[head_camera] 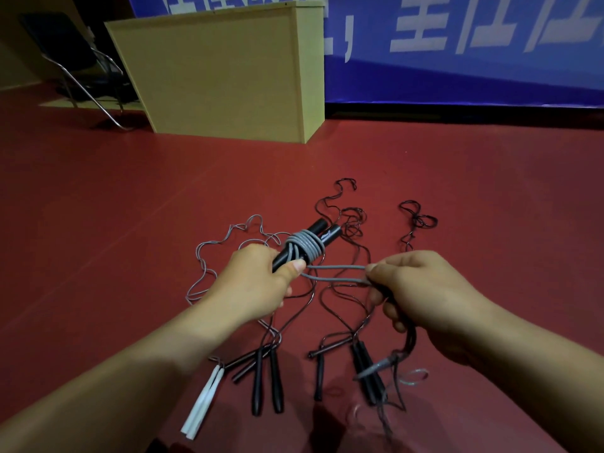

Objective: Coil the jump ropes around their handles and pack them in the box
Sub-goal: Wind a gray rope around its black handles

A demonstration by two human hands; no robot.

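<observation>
Handles (305,243) are your landmark: your left hand (258,282) grips their near end, grey coils (305,246) sitting just beyond. To their right, your right hand (421,289) pinches the doubled grey rope (336,273); keep it taut, lay turns side by side.

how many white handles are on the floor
2: the white handles lie side by side on the red floor at lower left, under the left forearm, left of the black handles. More may be hidden beneath the arms.
</observation>
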